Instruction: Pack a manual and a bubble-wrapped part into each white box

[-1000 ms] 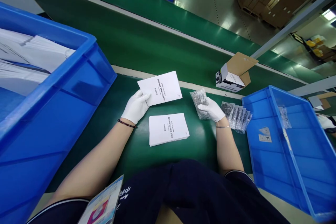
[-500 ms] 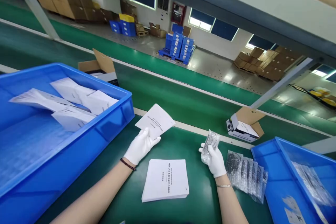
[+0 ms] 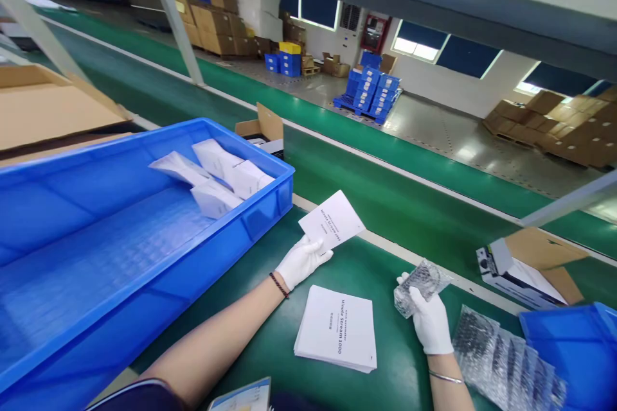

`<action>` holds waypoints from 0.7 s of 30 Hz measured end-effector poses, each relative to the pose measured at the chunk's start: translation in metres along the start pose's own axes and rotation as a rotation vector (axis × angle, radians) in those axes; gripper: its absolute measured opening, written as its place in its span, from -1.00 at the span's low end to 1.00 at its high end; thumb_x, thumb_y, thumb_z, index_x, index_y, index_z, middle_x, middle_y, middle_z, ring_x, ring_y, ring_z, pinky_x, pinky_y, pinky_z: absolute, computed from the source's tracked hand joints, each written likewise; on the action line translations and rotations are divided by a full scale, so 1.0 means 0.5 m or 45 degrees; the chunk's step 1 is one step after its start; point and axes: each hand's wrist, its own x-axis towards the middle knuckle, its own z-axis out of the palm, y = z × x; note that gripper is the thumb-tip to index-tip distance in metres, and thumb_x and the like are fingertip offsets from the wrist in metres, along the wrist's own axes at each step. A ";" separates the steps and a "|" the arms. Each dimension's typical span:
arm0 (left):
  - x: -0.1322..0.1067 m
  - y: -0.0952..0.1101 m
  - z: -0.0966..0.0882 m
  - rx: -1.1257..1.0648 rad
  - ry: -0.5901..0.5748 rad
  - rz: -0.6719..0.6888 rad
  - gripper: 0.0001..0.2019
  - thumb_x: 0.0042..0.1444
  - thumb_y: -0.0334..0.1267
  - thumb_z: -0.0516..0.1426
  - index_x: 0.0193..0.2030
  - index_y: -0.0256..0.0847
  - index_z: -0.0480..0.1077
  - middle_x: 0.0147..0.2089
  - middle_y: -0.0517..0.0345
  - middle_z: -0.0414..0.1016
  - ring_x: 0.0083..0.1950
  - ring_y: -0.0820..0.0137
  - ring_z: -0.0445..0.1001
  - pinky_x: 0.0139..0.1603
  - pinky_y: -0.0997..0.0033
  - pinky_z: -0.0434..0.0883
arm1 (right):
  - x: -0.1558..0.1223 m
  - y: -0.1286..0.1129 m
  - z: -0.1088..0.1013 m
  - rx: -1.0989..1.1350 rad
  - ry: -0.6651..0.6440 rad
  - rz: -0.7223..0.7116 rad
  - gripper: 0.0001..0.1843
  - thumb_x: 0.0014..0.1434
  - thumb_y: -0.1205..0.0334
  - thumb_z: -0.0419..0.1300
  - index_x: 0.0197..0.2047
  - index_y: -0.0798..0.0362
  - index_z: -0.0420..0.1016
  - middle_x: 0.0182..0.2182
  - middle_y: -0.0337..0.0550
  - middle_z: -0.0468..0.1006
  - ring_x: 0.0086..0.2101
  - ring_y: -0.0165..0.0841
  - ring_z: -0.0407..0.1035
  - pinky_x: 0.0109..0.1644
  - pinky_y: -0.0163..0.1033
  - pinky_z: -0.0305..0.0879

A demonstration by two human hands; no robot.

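Note:
My left hand [image 3: 301, 263], in a white glove, pinches the near edge of a white printed booklet [image 3: 332, 219] above the green work surface. In my gloved right hand [image 3: 429, 321] is a clear bubble-wrap pouch [image 3: 421, 286]; what it contains I cannot make out. Between my forearms lies a stack of white booklets [image 3: 336, 327] with "Minute Stream 1000" on the top cover. Several more bubble-wrap pouches [image 3: 501, 353] overlap in a row to the right of my right hand.
A large blue bin [image 3: 245, 231] with several booklets inside stands at left. Another blue bin [image 3: 573, 347] is at the right edge. Open cartons sit on the green conveyor, one right [image 3: 525, 276] and one behind the left bin [image 3: 270, 131]. A big cardboard box [image 3: 53, 103] is far left.
The view has swung left, so everything sits further right in the picture. The pouch in my right hand has tipped from near upright to slanting rightward. Both hands keep their hold.

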 end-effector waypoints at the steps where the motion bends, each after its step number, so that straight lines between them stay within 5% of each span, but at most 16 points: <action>1: 0.000 -0.002 -0.002 0.007 -0.024 0.004 -0.67 0.15 -0.50 0.17 0.01 -0.06 0.46 0.17 0.06 0.51 0.04 0.31 0.56 -0.10 0.33 0.56 | -0.001 0.000 -0.001 -0.041 0.003 0.002 -0.39 -0.11 -0.08 0.49 -0.02 0.03 0.59 0.02 0.07 0.63 0.07 0.05 0.49 0.21 0.15 0.39; 6: 0.006 -0.005 -0.013 0.043 -0.088 -0.030 -0.76 0.14 -0.42 0.20 -0.05 -0.16 0.52 0.16 -0.08 0.52 0.10 0.28 0.55 0.01 0.30 0.52 | 0.008 0.002 -0.006 -0.191 0.002 -0.022 -0.33 -0.11 -0.08 0.46 0.04 0.04 0.56 0.04 0.07 0.61 0.10 0.07 0.47 0.24 0.14 0.37; 14: 0.017 -0.010 -0.027 -0.014 -0.280 -0.093 -0.72 0.07 -0.49 0.15 -0.08 -0.27 0.55 0.10 -0.05 0.57 0.16 0.35 0.53 0.17 0.42 0.42 | 0.008 -0.004 -0.018 -0.563 -0.067 -0.183 -0.43 -0.05 -0.10 0.32 0.02 -0.04 0.60 0.05 -0.05 0.62 0.12 0.08 0.44 0.29 0.18 0.31; 18: 0.017 -0.017 -0.031 -0.017 -0.278 -0.089 -0.73 0.03 -0.48 0.21 -0.09 -0.34 0.54 0.10 -0.18 0.54 0.14 0.24 0.54 0.16 0.32 0.43 | 0.031 -0.001 -0.054 -1.042 -0.097 -0.466 -0.62 -0.21 -0.13 0.25 -0.37 -0.11 0.66 -0.13 0.04 0.66 0.03 0.31 0.45 0.29 0.42 0.21; 21: 0.024 -0.019 -0.036 -0.109 -0.245 -0.066 -0.66 -0.07 -0.50 0.26 -0.08 -0.38 0.52 0.07 -0.22 0.54 0.13 0.20 0.53 0.12 0.30 0.44 | 0.068 0.019 -0.079 -1.090 -0.097 -0.531 -0.75 -0.35 -0.08 0.27 -0.53 -0.18 0.60 -0.28 0.11 0.65 -0.04 0.41 0.46 0.13 0.51 0.31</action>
